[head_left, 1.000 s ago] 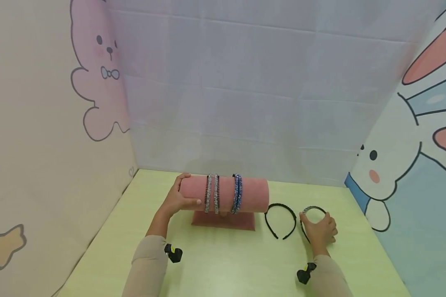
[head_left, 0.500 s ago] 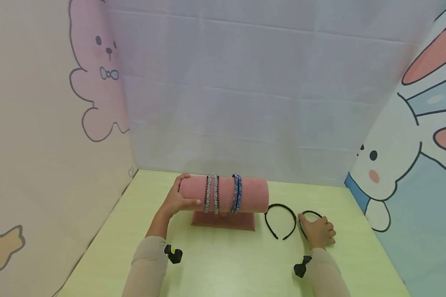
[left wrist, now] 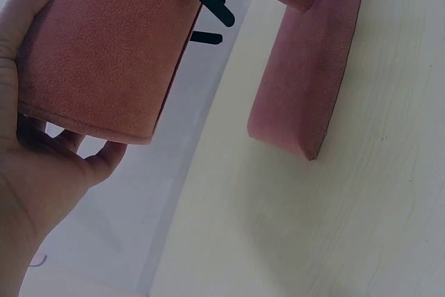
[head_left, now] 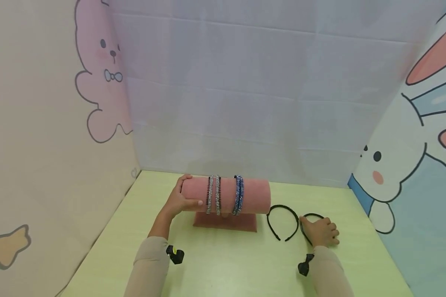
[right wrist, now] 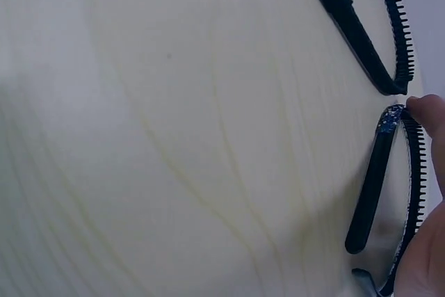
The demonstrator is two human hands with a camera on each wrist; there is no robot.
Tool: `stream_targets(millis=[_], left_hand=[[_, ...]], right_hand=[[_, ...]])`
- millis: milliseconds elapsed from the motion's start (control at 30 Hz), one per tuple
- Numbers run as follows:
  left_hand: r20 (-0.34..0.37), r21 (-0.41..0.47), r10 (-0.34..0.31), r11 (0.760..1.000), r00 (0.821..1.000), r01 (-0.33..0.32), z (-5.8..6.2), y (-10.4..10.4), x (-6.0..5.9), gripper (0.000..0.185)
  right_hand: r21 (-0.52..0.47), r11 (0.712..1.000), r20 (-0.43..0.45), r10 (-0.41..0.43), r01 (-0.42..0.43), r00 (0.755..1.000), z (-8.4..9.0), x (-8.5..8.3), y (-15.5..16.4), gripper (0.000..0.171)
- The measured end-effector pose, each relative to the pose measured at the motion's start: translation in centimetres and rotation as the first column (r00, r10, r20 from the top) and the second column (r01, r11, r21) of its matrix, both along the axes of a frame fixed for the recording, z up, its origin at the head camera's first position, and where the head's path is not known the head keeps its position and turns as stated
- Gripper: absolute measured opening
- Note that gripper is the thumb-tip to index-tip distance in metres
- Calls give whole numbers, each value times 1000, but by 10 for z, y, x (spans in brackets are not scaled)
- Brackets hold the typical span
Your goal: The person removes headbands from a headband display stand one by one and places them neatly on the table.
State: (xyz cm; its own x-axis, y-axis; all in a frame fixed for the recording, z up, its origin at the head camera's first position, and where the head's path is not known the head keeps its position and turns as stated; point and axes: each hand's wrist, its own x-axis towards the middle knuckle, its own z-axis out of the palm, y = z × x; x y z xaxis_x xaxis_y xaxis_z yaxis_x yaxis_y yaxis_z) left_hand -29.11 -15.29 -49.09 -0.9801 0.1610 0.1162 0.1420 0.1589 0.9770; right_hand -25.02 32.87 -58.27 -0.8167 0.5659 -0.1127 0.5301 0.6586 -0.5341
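**Head view: headband coming back down to the table**

Head view is showing your right hand (head_left: 321, 232) lying over the far-right black headband (head_left: 312, 216), which a second ago you were holding tilted up off the table (head_left: 226, 264) — now it is lying flat again, just beside the other black headband (head_left: 281, 222). Your fingers are curling loosely over its arc, with a fingertip (right wrist: 425, 108) touching the band; a firm grip is not showing. Your left hand (head_left: 178, 201) is still gripping the left end of the pink velvet display roll (head_left: 226, 194), thumb in front, steadying it. Silver headbands (head_left: 213, 200) and a blue one (head_left: 238, 200) are sitting on the roll — the lift looks undone, so the pick-up probably needs redoing.
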Motion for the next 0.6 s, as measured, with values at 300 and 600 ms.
stream_targets(millis=[300, 600], left_hand=[[7, -6, 10, 1000, 1000, -10, 0, 1, 0, 98], [17, -12, 6, 1000, 1000, -6, 6, 1, 4, 98]], right_hand=[[4, 999, -18, 36, -36, 999, 5, -2, 1, 100], [-22, 996, -31, 81, -81, 996, 7, -4, 0, 95]])
